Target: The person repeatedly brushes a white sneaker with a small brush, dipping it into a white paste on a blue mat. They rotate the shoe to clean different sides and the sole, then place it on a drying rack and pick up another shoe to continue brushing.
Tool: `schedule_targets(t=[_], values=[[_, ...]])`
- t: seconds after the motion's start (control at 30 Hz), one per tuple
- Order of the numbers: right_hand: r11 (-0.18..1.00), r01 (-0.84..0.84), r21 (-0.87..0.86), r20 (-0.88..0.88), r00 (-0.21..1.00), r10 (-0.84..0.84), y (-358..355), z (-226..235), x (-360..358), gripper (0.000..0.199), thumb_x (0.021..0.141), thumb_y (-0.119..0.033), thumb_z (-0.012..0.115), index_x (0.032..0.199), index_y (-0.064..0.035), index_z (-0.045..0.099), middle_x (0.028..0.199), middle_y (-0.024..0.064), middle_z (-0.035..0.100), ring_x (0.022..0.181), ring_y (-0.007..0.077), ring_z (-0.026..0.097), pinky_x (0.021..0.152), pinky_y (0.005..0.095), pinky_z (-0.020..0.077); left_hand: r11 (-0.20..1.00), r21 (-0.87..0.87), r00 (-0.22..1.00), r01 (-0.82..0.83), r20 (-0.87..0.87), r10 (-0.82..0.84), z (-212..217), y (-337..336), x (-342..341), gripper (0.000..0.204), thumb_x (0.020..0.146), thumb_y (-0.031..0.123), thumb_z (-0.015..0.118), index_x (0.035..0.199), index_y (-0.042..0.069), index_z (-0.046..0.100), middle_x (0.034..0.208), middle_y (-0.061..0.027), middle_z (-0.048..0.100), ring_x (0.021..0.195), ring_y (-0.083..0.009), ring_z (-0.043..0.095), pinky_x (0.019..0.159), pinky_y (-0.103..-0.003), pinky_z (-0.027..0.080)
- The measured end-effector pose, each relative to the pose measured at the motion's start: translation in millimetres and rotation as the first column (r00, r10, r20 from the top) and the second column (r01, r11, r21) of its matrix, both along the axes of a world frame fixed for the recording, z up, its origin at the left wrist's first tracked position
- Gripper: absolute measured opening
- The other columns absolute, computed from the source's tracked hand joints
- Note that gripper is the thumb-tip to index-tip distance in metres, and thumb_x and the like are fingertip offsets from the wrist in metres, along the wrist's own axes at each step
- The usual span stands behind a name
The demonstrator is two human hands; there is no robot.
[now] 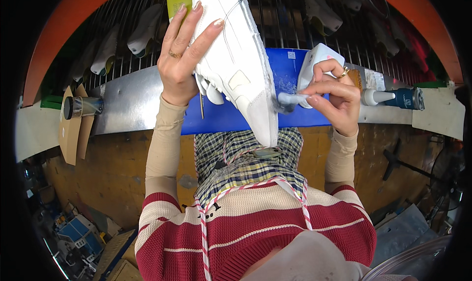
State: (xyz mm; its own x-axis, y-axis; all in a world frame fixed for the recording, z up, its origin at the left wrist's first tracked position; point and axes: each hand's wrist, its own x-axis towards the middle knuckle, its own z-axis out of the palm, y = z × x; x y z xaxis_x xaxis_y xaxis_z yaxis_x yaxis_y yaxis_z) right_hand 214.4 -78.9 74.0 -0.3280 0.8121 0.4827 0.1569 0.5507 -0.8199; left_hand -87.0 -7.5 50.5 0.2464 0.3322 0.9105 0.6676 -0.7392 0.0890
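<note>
White shoe upper [236, 40] on its yellow-green last [177, 3] is above a blue mat [231, 123], left hand [179, 67] spread across its side, right hand [340, 96] pinching a brush [290, 100]; probably stiff, best gripped near the heel.

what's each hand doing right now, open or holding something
Left hand: holding the white shoe.
Right hand: closed in a pinch, holding a small pale brush-like tool, somewhat blurred.

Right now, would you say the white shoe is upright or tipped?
Tipped: the shoe faces the camera side-on, bottom edge toward the right hand.
</note>
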Motion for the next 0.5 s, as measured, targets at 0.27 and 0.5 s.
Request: schedule_targets(t=[0.27, 0.5], values=[[0.842, 0.537, -0.050, 0.362, 0.795, -0.486, -34.6, -41.3, 55.1, 0.011, 0.080, -0.008, 0.078, 0.089, -0.0022, 0.074, 0.096, 0.0063, 0.058, 0.069, 0.0176, 0.063, 0.062, 0.0302, 0.0518, 0.998, -0.054, 1.000, -0.015, 0.001, 0.015, -21.4, 7.2, -6.4, 0.051, 0.081, 0.022, 0.074, 0.129, 0.007, 0.064, 0.139, -0.0161, 0.058, 0.132, -0.0383, 0.051, 0.110, -0.045, 0.042], [0.609, 0.740, 0.285, 0.692, 0.281, -0.665, -58.6, -115.8, 66.2, 0.012, 0.080, -0.014, 0.077, 0.082, -0.0048, 0.071, 0.099, 0.0122, 0.061, 0.071, 0.0324, 0.065, 0.063, 0.0425, 0.0511, 0.972, -0.234, 1.000, -0.004, 0.006, 0.005, -43.5, 2.7, 5.6, 0.063, 0.078, 0.020, 0.079, 0.136, 0.007, 0.058, 0.139, -0.0158, 0.058, 0.130, -0.0339, 0.054, 0.109, -0.044, 0.042]])
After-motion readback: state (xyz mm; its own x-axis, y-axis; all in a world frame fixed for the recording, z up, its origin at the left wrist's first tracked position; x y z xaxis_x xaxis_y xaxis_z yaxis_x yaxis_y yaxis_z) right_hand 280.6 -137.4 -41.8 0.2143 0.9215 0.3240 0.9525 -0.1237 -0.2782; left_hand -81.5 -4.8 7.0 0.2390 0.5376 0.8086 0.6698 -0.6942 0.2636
